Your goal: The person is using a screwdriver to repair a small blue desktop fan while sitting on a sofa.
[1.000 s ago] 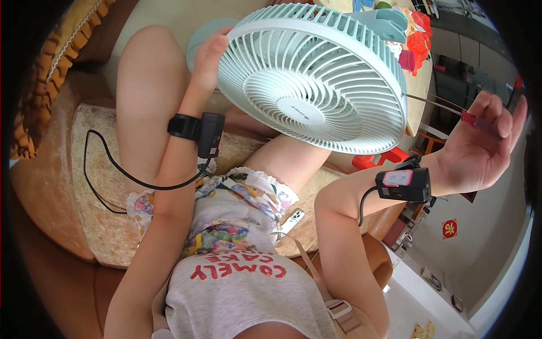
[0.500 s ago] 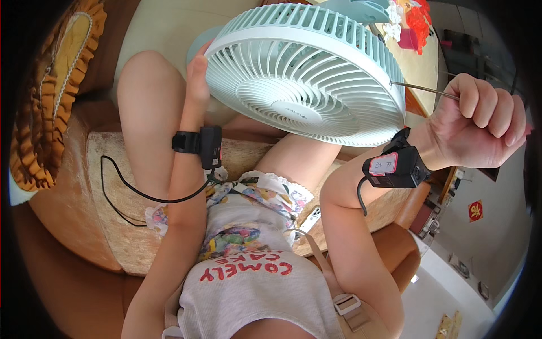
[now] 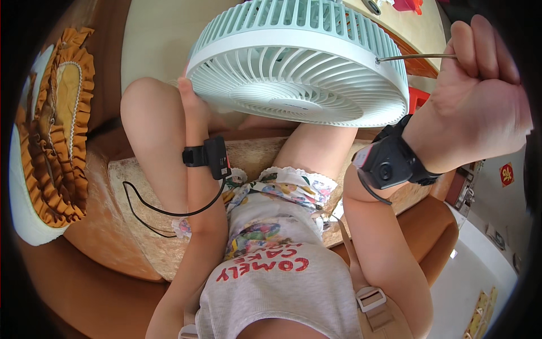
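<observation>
A round fan head [image 3: 299, 70] with a white front grille and a pale blue-green back cage is held tilted above my knees. At its left rim, my left hand [image 3: 195, 101] grips the edge; part of the fingers is hidden behind the cage. My right hand [image 3: 477, 99] is closed in a fist around a screwdriver [image 3: 415, 57], whose thin metal shaft reaches left to a small hole in the fan's right rim. The screwdriver's handle is hidden inside the fist.
Beyond the fan stands a light-topped table [image 3: 415, 25] with a red item [image 3: 407, 4] on it. A ruffled orange-brown cushion [image 3: 70, 130] lies at the left on the brown sofa [image 3: 84, 277]. A black cable [image 3: 169, 213] hangs from the left wrist device.
The right fist has turned and risen, with the screwdriver shaft still at the fan's rim. The fan has shifted slightly up and tilted, and the whole view has moved a little.
</observation>
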The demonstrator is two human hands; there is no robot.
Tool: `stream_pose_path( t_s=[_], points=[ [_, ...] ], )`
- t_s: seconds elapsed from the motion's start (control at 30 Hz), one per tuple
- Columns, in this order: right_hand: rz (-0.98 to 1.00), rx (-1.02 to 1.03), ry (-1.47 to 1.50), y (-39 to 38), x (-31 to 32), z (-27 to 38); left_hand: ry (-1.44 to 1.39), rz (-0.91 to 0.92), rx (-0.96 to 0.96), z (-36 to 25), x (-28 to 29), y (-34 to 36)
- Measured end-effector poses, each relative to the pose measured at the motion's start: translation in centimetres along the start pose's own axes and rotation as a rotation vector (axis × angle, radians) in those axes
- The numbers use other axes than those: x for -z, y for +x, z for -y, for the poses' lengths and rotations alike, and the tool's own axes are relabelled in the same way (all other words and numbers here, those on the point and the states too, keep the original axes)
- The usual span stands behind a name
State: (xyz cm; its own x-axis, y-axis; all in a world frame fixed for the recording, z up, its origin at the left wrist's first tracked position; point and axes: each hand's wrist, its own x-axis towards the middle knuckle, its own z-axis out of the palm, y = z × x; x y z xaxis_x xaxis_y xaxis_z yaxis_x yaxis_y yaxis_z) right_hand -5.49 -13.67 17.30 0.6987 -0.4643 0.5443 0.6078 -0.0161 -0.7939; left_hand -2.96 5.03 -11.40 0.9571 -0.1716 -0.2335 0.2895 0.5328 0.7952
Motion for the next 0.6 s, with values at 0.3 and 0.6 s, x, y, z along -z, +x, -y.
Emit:
stream_pose_path(
  t_s=[0.3, 0.6],
  points=[
    [-0.296, 0.251, -0.443, -1.0, -2.8, -0.5, -0.04, 0.189, -0.089, 0.3, 0.5, 0.9],
    [-0.138, 0.0, -0.236, -0.6, -1.7, 0.4, -0.012, 0.104, -0.078, -0.9, -0.2, 0.7]
  ],
)
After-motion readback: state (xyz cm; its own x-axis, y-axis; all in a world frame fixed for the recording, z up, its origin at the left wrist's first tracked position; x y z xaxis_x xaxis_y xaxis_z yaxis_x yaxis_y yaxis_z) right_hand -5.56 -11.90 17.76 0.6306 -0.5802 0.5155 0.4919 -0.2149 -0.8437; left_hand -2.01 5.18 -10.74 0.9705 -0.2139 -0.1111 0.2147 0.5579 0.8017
